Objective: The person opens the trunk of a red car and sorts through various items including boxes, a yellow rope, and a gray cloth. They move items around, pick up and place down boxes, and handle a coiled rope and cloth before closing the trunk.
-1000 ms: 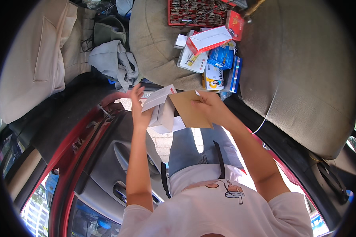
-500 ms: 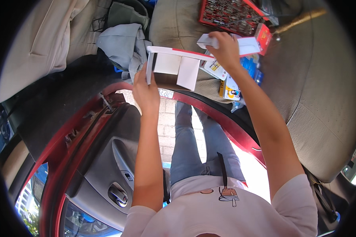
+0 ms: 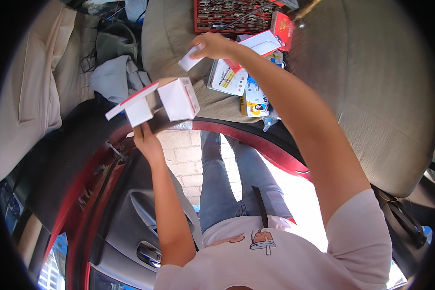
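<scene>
At the open car doorway, the left hand (image 3: 149,142) grips an opened white cardboard box (image 3: 166,101) from below, flaps splayed, mouth tipped up so the inside stays reachable. The right hand (image 3: 212,46) reaches out over the beige seat (image 3: 372,96), fingers pinched on a small white slip (image 3: 188,60) above the clutter. Beneath it lie flat printed packets (image 3: 229,79) and a red-edged white box (image 3: 261,44); a red tray of small metal parts (image 3: 229,14) sits farther back. Grey cloth (image 3: 113,79) is bunched beside the seat.
</scene>
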Available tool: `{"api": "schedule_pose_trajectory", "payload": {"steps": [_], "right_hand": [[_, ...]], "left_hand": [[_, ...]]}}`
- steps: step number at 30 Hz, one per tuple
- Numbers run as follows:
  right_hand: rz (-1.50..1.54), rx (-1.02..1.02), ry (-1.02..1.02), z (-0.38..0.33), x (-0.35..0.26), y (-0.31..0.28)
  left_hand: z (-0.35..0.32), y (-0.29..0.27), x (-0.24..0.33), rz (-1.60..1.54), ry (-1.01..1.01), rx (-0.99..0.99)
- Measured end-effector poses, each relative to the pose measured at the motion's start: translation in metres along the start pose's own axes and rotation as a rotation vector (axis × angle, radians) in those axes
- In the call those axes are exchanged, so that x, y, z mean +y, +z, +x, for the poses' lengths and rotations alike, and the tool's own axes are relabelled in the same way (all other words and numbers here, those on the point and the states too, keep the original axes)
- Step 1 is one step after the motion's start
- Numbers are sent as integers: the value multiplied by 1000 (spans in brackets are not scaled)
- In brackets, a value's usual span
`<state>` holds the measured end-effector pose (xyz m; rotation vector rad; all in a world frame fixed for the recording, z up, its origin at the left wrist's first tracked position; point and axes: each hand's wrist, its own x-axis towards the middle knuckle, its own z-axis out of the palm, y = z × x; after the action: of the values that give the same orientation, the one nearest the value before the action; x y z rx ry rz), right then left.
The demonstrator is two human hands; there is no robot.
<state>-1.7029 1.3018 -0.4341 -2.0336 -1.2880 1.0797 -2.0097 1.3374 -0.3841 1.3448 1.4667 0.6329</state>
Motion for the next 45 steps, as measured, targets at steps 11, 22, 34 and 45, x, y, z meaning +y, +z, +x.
{"api": "schedule_pose_trajectory", "payload": {"steps": [11,22,34,45], "right_hand": [[-908,-141,12,-98,27,-65],[1026,370,284,-227,-45,-105],[2189,377,85,-331,-61,90],[2168,480,514,-312,-35,63]], "left_hand": [[-15,-30,-2,134,5,-82],[-32,-32,36,-152,-112,-91],[-2,115,58,-293,-276,65],[-126,112,57,-84,-686,-1028]]}}
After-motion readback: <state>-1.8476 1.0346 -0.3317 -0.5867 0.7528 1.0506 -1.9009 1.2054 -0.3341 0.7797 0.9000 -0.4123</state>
